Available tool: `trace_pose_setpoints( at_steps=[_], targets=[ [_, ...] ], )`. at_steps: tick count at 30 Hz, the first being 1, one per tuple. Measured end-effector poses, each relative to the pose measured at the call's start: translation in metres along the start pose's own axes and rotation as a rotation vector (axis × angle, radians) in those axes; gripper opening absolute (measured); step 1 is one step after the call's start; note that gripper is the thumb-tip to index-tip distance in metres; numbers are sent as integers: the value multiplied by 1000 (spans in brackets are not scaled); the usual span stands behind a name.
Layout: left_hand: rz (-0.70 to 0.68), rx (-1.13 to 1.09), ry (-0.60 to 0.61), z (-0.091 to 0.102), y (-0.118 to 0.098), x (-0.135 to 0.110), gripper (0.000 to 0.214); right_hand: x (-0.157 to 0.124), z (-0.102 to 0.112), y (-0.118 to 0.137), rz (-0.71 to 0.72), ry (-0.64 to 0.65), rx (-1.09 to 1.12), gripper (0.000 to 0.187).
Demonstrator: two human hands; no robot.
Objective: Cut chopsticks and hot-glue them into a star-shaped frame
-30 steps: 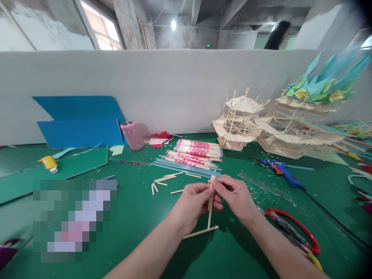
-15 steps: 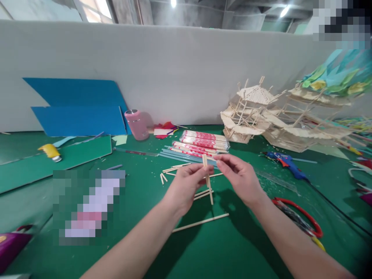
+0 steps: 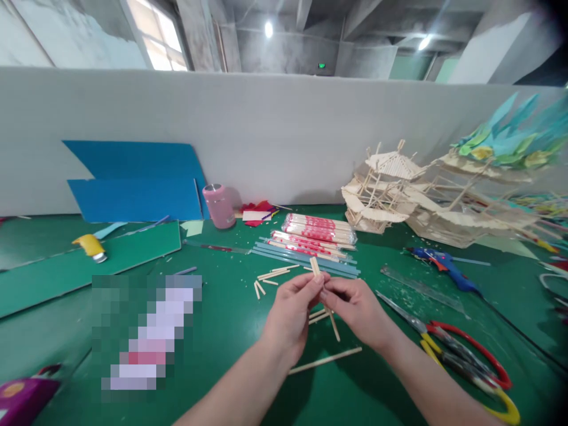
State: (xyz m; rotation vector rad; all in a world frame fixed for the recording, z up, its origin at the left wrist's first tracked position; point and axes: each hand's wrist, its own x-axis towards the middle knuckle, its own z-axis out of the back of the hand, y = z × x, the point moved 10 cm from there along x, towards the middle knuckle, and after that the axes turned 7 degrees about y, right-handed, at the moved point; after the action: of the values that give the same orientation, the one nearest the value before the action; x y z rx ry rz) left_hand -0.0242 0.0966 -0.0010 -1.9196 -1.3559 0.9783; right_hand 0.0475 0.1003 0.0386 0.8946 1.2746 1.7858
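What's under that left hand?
The green table, with thin sticks poking out beside the left hand. How far they run beneath, or whether anything else lies there, can't be seen: the hand covers it.

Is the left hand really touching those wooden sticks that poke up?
Touching. The head view shows it: the left hand pinches the wooden sticks, with its thumb across them and their ends poking out above.

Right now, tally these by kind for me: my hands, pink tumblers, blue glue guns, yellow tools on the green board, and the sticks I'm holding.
Left hand and right hand: 2
Pink tumbler: 1
Blue glue gun: 1
Yellow tool: 1
Held sticks: overlapped, not countable
Total, without the sticks: 5
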Motion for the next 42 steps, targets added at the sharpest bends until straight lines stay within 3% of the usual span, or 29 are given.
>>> trace_pose_setpoints(
  at_steps=[9,18,27,33,35,37,40,42],
  targets=[
    [-29,247,24,-2,-5,9,16,-7,4,-16,-114,125,37,34],
    [-10,246,21,-6,-8,16,24,0,4,-24,-142,218,15,34],
    [138,323,193,-3,6,20,20,-4,2,-38,-271,371,-10,22],
    [205,433,201,9,11,10,18,-3,-5,-33,-242,520,-110,20],
    [158,353,143,16,4,8,17,2,9,-25,-183,466,-155,18],
    [74,220,53,25,-8,8,15,6,31,-19,-127,331,-146,25],
    [-59,38,-83,39,-26,8,15,2,51,-25,-114,85,105,46],
    [-107,-27,-131,41,-30,10,17,-3,46,-36,-126,-58,283,43]
  ],
)
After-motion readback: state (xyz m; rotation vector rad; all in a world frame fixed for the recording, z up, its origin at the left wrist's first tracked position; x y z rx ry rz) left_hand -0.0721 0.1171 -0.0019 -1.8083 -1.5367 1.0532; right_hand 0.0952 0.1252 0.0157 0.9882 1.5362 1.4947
